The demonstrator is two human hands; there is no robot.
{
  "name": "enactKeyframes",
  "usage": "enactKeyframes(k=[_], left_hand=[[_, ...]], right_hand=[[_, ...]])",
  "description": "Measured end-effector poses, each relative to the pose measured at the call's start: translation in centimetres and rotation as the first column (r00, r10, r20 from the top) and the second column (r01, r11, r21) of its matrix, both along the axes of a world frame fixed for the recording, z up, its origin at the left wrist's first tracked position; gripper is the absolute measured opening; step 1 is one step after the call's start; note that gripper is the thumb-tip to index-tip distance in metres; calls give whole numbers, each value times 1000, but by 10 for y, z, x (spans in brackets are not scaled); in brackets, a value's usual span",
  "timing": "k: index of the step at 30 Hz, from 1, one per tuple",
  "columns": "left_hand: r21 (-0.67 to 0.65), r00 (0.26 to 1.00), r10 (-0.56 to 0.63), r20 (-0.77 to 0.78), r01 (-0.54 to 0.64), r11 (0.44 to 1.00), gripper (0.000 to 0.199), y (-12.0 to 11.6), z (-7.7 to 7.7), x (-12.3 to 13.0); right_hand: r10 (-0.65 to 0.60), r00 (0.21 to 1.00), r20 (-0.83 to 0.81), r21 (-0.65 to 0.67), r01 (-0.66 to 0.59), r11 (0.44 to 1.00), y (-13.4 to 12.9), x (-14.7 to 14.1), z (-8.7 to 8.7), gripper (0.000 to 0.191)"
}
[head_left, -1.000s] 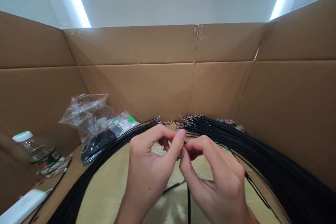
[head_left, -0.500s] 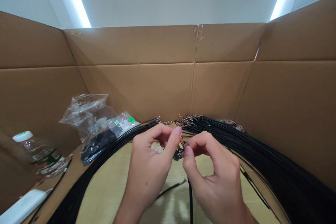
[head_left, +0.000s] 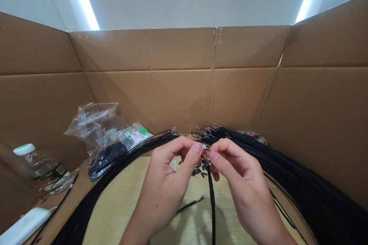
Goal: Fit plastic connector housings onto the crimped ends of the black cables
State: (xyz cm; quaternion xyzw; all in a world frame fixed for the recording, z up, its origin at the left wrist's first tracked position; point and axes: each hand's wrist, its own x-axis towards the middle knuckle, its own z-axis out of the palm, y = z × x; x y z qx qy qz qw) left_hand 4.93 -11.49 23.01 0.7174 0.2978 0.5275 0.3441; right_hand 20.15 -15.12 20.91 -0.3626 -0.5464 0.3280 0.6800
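Note:
Between my hands a black cable (head_left: 212,203) stands upright, its thin coloured wires (head_left: 205,156) fanning out below a small white connector (head_left: 204,146). My left hand (head_left: 168,185) pinches at this connector end with thumb and index finger. My right hand (head_left: 244,183) is closed in a pinch just right of the wires; what lies between its fingertips is too small to make out. Behind the fingers, several small black pieces (head_left: 203,175) lie on the board. A second short cable end (head_left: 191,203) with a connector rests below my left hand.
Thick bundles of black cables curve along the left (head_left: 97,187) and right (head_left: 287,172). Clear plastic bags (head_left: 99,126), a bottle (head_left: 47,172) and a white box-shaped device (head_left: 24,227) are at left. Cardboard walls (head_left: 178,95) enclose the yellowish board (head_left: 115,206).
My right hand has moved slightly up and right, its fingertips drawing apart from the left hand's. The white connector and more of the cable now show between them.

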Motion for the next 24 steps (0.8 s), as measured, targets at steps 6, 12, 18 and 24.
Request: enactKeyframes(k=[6, 12, 18, 24], left_hand=[[10, 999, -47, 16, 47, 999, 32, -2, -2, 0], [18, 995, -99, 30, 98, 995, 36, -2, -3, -1], [16, 995, -100, 10, 99, 995, 38, -3, -2, -2], [31, 997, -81, 2, 81, 996, 41, -5, 1, -2]], right_hand=[[55, 996, 65, -22, -54, 998, -3, 2, 3, 31], [333, 942, -46, -120, -337, 934, 1, 10, -1, 31], [450, 857, -250, -244, -506, 827, 2, 13, 1, 28], [486, 810, -329, -239, -569, 786, 0, 13, 2, 24]])
